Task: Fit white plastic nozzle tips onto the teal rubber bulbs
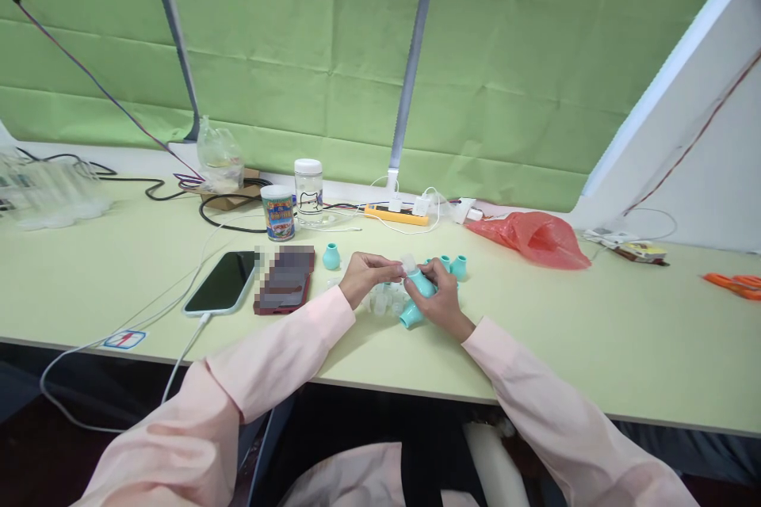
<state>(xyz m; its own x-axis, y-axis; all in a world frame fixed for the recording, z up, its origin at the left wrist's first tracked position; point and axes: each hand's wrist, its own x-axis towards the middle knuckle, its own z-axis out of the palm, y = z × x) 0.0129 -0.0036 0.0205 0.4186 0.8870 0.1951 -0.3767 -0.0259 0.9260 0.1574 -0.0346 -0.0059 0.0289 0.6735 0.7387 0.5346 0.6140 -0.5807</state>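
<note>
In my right hand [445, 299] is a teal bulb-shaped plastic piece [421, 283], tilted with its narrow neck toward my left hand. My left hand [369, 273] pinches a small translucent white plastic piece [407, 262] at that neck; how far it sits inside cannot be made out. Under my hands lies a pile of similar translucent pieces [382, 301]. Another teal piece [410, 315] rests on its side just below the held one. More teal pieces [457, 267] stand behind my right hand, partly hidden by it. One teal piece [331, 257] stands apart on the left.
On the table [594, 333] to my left lie a charging phone [221, 283] and a dark red-edged device [285, 280]. Behind are a can [278, 214], a lidded jar [308, 194] and a power strip [397, 214]. A red plastic bag [535, 239] and orange scissors [734, 285] lie rightward.
</note>
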